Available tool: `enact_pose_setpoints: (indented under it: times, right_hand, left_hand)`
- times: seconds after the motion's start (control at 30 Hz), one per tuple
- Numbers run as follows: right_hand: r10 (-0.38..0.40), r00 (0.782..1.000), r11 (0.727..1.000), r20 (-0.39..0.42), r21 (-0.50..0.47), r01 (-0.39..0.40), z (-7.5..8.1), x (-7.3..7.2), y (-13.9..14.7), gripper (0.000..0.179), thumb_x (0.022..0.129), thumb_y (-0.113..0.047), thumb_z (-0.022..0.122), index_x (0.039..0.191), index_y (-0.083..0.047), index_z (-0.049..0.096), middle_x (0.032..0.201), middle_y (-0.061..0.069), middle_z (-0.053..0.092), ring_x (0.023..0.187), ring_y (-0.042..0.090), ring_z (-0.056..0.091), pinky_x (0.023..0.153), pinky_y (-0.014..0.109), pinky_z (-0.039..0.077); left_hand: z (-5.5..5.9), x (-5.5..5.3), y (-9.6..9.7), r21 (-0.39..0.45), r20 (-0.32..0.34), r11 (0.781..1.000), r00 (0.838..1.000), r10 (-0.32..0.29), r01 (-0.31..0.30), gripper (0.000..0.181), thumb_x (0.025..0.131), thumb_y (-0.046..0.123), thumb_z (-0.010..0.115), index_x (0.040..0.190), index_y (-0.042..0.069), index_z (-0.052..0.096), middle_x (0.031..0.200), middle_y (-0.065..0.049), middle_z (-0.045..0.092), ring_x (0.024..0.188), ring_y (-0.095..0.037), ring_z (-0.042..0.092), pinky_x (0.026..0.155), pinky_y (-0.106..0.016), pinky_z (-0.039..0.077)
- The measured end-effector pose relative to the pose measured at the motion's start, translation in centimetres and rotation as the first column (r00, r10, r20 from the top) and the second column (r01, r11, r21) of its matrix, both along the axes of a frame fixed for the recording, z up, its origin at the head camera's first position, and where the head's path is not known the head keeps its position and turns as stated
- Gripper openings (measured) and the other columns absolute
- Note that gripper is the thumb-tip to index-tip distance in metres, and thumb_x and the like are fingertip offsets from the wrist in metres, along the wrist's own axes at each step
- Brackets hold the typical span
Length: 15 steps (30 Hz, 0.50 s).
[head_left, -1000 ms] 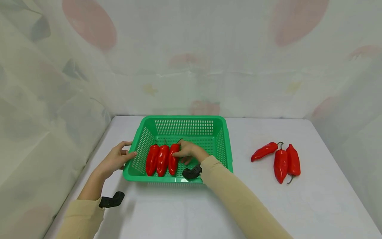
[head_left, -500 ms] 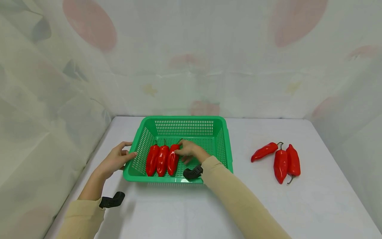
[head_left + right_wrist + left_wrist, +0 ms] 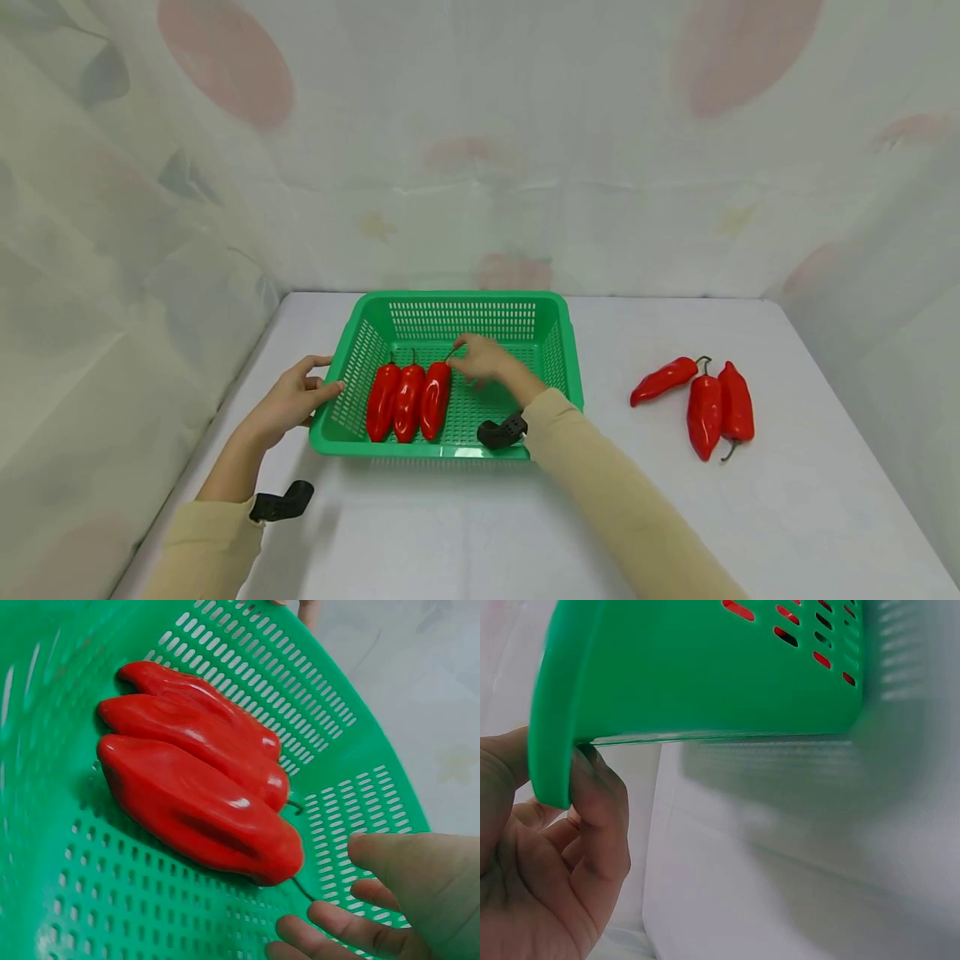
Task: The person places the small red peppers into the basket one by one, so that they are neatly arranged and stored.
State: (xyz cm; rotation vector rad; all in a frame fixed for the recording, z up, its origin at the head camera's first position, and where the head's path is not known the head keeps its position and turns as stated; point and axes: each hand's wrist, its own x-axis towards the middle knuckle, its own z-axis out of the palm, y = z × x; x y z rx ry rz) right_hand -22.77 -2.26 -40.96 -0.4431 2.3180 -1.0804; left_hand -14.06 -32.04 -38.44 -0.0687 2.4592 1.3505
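Left of the head frame's centre, three red peppers (image 3: 408, 404) lie side by side in a green basket (image 3: 360, 449), tips toward its near wall and thin dark stems toward the far one. All are plump, tapered and glossy, with white highlights. At the right wrist, the nearest one shows a long crease along its side; in the head frame its stem slants to the upper right.

From the lower left, one beige sleeve (image 3: 206, 546) leads up past a black wrist camera (image 3: 281, 502) to the left hand (image 3: 288, 396). It pinches the basket's left rim, thumb over the top and fingers curled outside.

From the lower right, the other sleeve (image 3: 622, 492) reaches diagonally across the near rim. The right hand (image 3: 483, 360) hangs inside the basket, palm empty, thumb and fingers apart, beside the nearest pepper's stem; whether a fingertip touches it I cannot tell.

Well apart, at the right of the frame, three loose peppers (image 3: 705, 417) lie on the white table (image 3: 405, 533). Behind everything hangs a pale patterned curtain (image 3: 480, 225).
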Motion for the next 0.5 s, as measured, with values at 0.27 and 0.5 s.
enact_pose_setpoints:
  times: [0.27,0.5]
  right_hand:
    - [0.026,0.991,1.000,-0.129,0.016,-0.024,1.6,-0.3,1.1,0.047,0.094,-0.027,0.052,0.134,-0.005,0.042,0.107,0.013,0.064,0.073,0.033,0.065,0.061,0.029,0.050]
    - [0.048,0.971,0.999,-0.232,0.024,-0.044,3.1,0.0,1.7,0.044,0.094,-0.028,0.052,0.132,-0.007,0.045,0.107,0.009,0.062,0.070,0.014,0.058,0.062,0.026,0.046]
  left_hand:
    - [0.0,0.0,0.1,-0.005,-0.002,1.000,1.000,-0.001,0.001,0.065,0.092,0.028,0.056,0.142,0.004,0.021,0.097,-0.021,0.059,0.075,-0.023,0.066,0.063,-0.037,0.055]
    - [0.0,0.0,0.1,-0.006,-0.001,1.000,1.000,-0.002,0.002,0.065,0.093,0.028,0.056,0.142,0.004,0.021,0.099,-0.022,0.059,0.075,-0.023,0.066,0.063,-0.037,0.055]
